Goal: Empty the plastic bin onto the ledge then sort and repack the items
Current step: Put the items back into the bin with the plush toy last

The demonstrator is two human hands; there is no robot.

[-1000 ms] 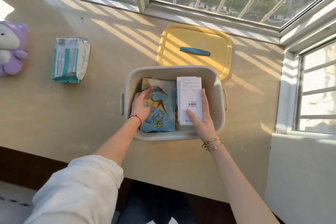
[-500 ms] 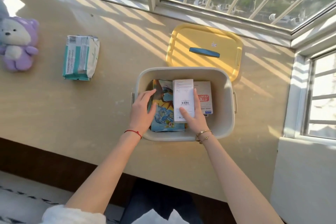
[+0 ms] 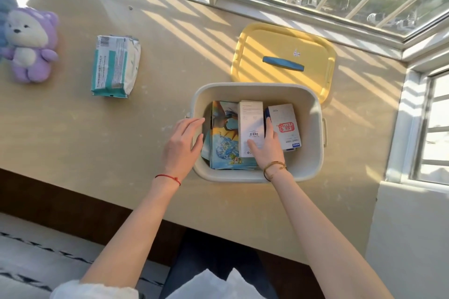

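A barcode marks the white box (image 3: pixel 251 126); the other print is too small to read.

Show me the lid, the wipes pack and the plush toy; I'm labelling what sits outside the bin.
lid (image 3: pixel 279 43), head view, on its yellow top above the blue handle.
wipes pack (image 3: pixel 115 65), head view, middle of its printed face.
plush toy (image 3: pixel 30 47), head view, on its belly.

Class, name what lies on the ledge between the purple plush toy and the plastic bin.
A teal-and-white tissue pack, seen in the head view, between the plush toy and the bin.
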